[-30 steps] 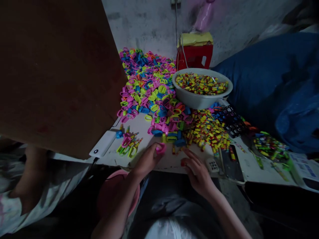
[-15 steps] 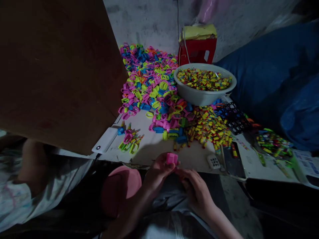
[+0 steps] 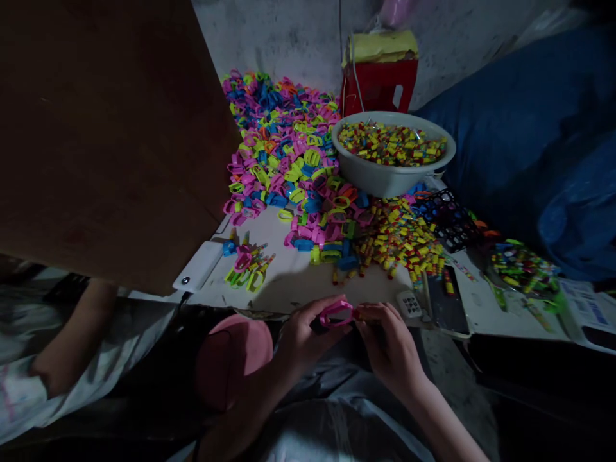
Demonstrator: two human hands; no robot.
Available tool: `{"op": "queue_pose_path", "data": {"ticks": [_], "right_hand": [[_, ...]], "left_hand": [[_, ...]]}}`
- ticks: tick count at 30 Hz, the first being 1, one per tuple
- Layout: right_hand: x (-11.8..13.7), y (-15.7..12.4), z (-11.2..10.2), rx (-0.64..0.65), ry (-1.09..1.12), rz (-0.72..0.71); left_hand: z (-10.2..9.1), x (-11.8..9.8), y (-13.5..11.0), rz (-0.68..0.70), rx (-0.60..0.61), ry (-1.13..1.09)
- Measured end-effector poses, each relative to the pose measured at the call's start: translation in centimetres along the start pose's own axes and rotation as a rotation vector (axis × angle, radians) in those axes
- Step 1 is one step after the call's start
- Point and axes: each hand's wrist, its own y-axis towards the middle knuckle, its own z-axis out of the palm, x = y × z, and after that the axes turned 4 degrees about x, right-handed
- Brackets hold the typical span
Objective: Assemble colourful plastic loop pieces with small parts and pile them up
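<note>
In the head view my left hand pinches a pink plastic loop, shaped like a toy watch, just off the table's front edge. Its opening faces me. Closed fingers of my right hand meet the loop's right end. They grip a small red-tipped piece, mostly hidden by the fingers. Beyond my hands lies a heap of pink, yellow and blue plastic loops. Right of it is a pile of small yellow-and-red tubes. Several loops with striped sticks lie at the left.
A grey basin of wrapped yellow-and-red pieces stands at the back, before a red stool. A phone and a white block lie right. Cardboard blocks the left; another person's arm shows below it.
The pink loop has turned in my left hand, so its opening now shows. My right hand has risen to the loop's right end. The view has shifted slightly.
</note>
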Motion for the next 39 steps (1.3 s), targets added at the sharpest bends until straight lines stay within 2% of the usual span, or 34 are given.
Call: {"op": "queue_pose_path", "data": {"ticks": [3,6,9,12,16,18,19,21,25,28,31,33,35,39], "right_hand": [[-0.2,-0.1,0.1,0.045,-0.046,0.011],[-0.5,-0.1,0.0,0.145,-0.213,-0.009],[-0.9,0.0,-0.2,0.297,-0.37,-0.049],[-1.2,-0.3,-0.2,0.419,-0.423,-0.081],[-1.5,-1.1,0.9,0.471,-0.347,-0.048],[-2.0,-1.2,1.9,0.472,-0.315,-0.004],[-2.4,-1.0,2.4,0.468,-0.309,0.03],[-3.6,-0.2,3.4,0.446,-0.326,0.132],[-6.7,2.4,4.7,0.408,-0.434,0.342],[-8.2,3.8,5.1,0.444,-0.523,0.387],[-8.6,4.1,4.9,0.476,-0.56,0.443],[-8.6,3.6,4.7,0.48,-0.543,0.491],[-8.6,2.9,4.3,0.464,-0.504,0.532],[-8.9,0.8,3.9,0.301,-0.336,0.539]], "left_hand": [[0.0,0.0,0.0,-0.012,-0.009,0.023],[-0.1,0.3,0.1,-0.054,0.001,0.015],[-0.6,1.5,0.3,-0.125,0.11,-0.029],[-1.1,3.0,0.5,-0.197,0.253,-0.045],[-1.7,3.4,0.8,-0.229,0.388,-0.136],[-2.3,3.1,0.9,-0.223,0.396,-0.13],[-2.8,2.9,1.0,-0.215,0.366,-0.08],[-4.4,2.6,1.4,-0.194,0.214,0.096],[-9.7,2.6,2.8,-0.164,-0.246,0.488],[-13.9,3.3,4.4,-0.148,-0.523,0.776],[-16.3,4.1,5.9,-0.18,-0.703,1.037],[-16.1,4.4,6.8,-0.193,-0.801,1.113],[-14.3,4.5,7.6,-0.139,-0.787,1.106],[-7.9,4.4,9.5,0.018,-0.486,0.888]]}}
